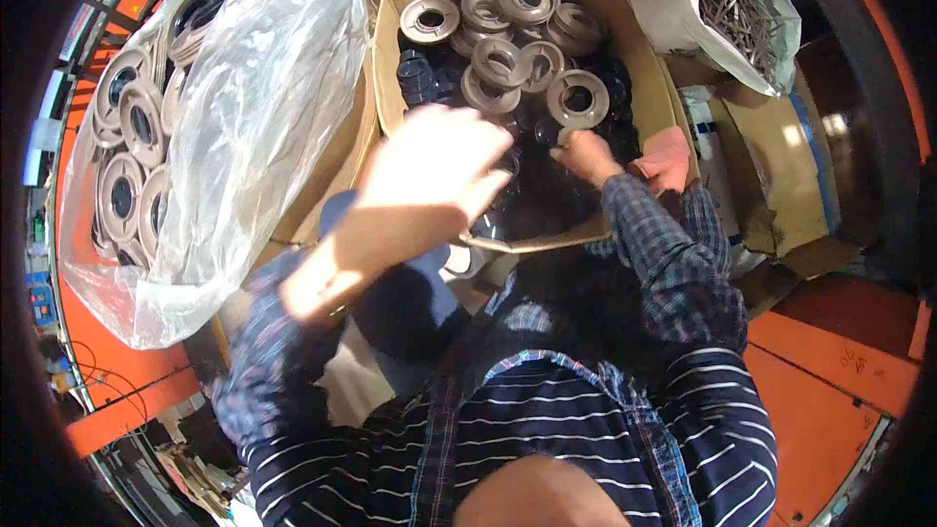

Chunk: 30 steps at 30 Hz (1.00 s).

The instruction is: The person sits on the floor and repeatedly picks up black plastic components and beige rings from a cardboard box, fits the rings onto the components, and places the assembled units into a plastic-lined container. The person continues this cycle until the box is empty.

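Observation:
A cardboard box (390, 49) in front of me holds several grey-brown plastic rings (503, 60) piled over dark round parts (420, 78). My left hand (429, 176) hovers blurred over the box's near edge, fingers bent; what it holds is hidden. Reaching into the box, my right hand (583, 151) has its fingers down among the dark parts beside one ring (578, 98). Whether it grips anything cannot be made out.
A clear plastic bag (244, 107) at the left is full of similar rings (127, 137). Another bag (742, 10) at the back right holds thin metal pins. Flattened cardboard (781, 166) lies right of the box, on an orange floor (839, 371).

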Each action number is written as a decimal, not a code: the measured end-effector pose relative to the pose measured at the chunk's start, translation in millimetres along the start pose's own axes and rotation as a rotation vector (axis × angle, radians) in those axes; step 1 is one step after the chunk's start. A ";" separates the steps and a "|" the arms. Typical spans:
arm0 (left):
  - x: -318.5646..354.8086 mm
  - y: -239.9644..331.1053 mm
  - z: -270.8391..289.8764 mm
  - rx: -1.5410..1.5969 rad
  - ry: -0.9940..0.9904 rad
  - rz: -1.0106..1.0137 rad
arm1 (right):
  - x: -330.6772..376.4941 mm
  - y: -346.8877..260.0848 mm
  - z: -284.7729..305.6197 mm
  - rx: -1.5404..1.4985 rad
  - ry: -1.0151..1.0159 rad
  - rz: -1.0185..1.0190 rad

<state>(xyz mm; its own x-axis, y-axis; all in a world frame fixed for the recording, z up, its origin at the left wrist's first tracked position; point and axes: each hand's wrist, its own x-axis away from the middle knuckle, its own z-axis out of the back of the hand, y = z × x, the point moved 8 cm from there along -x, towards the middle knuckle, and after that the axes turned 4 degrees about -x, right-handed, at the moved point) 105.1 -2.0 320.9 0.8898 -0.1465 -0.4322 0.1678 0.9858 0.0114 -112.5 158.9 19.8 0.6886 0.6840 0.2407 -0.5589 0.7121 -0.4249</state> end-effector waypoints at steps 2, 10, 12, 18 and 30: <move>-31.9 19.6 -132.6 -0.119 -0.310 -0.124 | -6.9 -12.9 -18.5 0.055 0.064 0.032; -71.7 -79.5 -372.7 -0.234 -0.460 0.086 | -24.0 -5.6 -58.8 0.125 0.184 0.027; -71.3 -81.0 -387.6 -0.286 -0.492 0.105 | -27.1 -1.8 -60.9 0.084 0.198 0.036; -34.1 -36.4 -386.6 -0.419 -0.445 -0.057 | -33.2 0.0 -56.6 -0.083 0.073 -0.043; 6.9 -28.4 -259.6 0.859 -0.169 0.564 | 15.3 -36.3 44.0 -0.380 0.155 0.092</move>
<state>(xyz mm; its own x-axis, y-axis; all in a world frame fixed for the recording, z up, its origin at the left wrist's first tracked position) -3.7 -9.5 83.5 0.9696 0.2423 -0.0336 -0.1042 0.5332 0.8396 -102.0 150.5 77.3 0.7212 0.6897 0.0653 -0.4312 0.5206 -0.7369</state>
